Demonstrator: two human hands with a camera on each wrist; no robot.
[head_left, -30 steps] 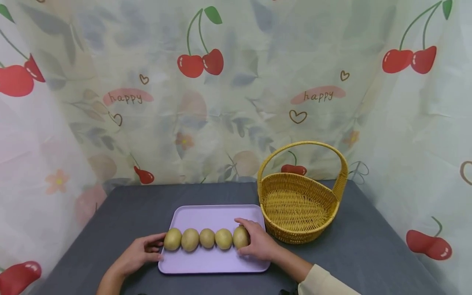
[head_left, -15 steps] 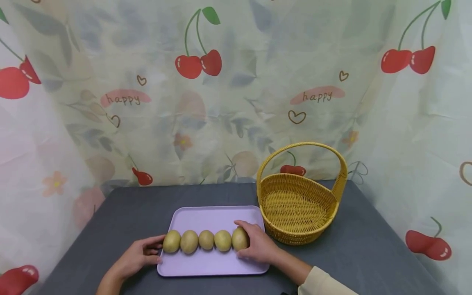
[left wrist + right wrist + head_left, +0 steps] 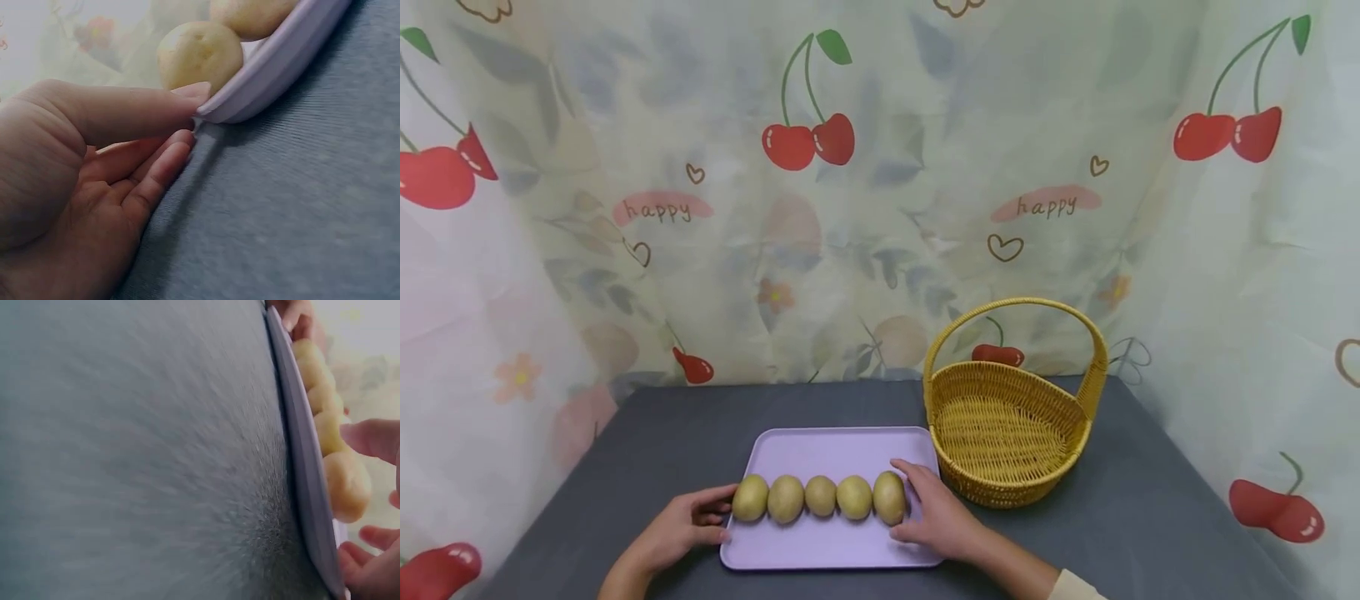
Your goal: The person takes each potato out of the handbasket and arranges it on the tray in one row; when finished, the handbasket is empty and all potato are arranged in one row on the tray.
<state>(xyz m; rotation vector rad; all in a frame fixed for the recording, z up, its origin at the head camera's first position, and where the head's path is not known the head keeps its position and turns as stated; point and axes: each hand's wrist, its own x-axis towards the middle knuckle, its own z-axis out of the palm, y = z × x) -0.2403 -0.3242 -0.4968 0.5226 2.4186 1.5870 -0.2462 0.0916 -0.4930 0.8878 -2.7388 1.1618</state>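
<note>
A row of several potatoes lies across a lilac tray. At the tray's left end, my left hand has its fingers loosely bent beside the leftmost potato; in the left wrist view its thumb tip touches the tray rim. My right hand is spread around the right side of the rightmost potato, thumb and fingers apart, with a gap to it. In the right wrist view that end potato sits between the spread thumb and fingers, with nothing gripped.
A yellow wicker basket with a tall handle stands just right of the tray, behind my right hand. All of this rests on a dark grey cloth-covered table. A cherry-print curtain hangs around the back and sides.
My right hand has opened from around the rightmost potato and drawn back slightly to the right. The left hand stays at the tray's left end. The head view has tilted up a little.
</note>
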